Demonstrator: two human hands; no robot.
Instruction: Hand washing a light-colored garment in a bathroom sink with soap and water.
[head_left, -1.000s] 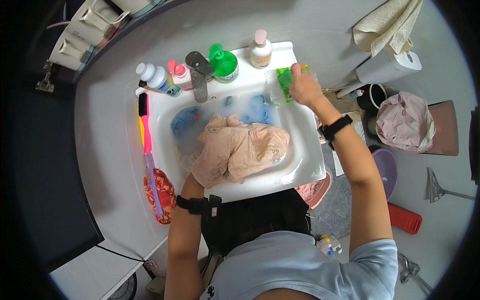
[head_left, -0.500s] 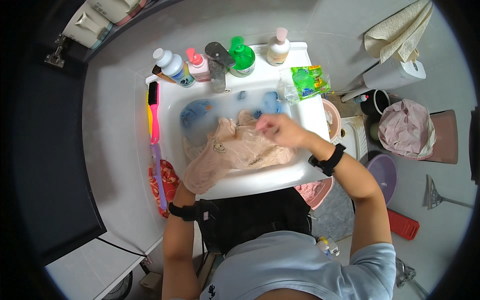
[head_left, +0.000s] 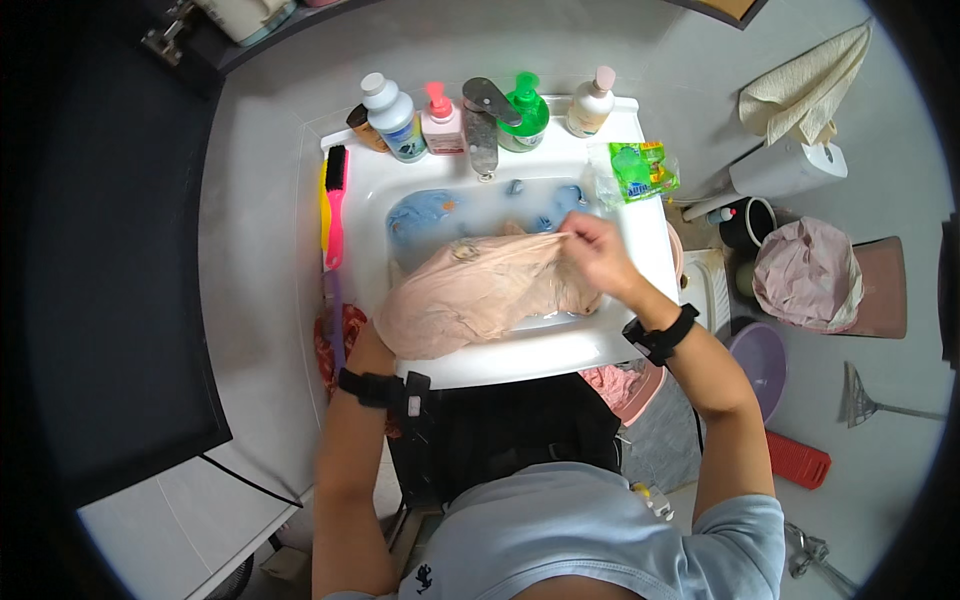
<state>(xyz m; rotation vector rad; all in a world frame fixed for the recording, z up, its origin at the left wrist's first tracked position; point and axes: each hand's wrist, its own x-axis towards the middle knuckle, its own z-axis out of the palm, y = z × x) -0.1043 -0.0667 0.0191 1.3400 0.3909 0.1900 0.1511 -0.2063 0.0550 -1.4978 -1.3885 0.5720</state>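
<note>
A pale pink garment (head_left: 470, 290) with a small printed figure is stretched across the front of the white sink (head_left: 400, 370), partly in cloudy water. My left forearm (head_left: 355, 440) reaches up at the sink's front left corner, and the cloth covers the left hand, so its fingers are hidden. At the right, my right hand (head_left: 600, 255) pinches an edge of the garment between thumb and fingers and pulls it taut above the water. Blue cloth (head_left: 420, 215) lies soaking at the back left of the basin, with more blue cloth near the back right.
A grey faucet (head_left: 482, 130) stands among several bottles, including a green pump bottle (head_left: 525, 115), on the back ledge. A green packet (head_left: 640, 172) lies on the right rim. Along the left rim sits a pink brush (head_left: 335, 215). Right of the sink is a purple basin (head_left: 760, 365).
My right hand has gone from loose above the garment to gripping its edge. The cloth is now drawn tight between the two hands. The whole view has shifted slightly.
</note>
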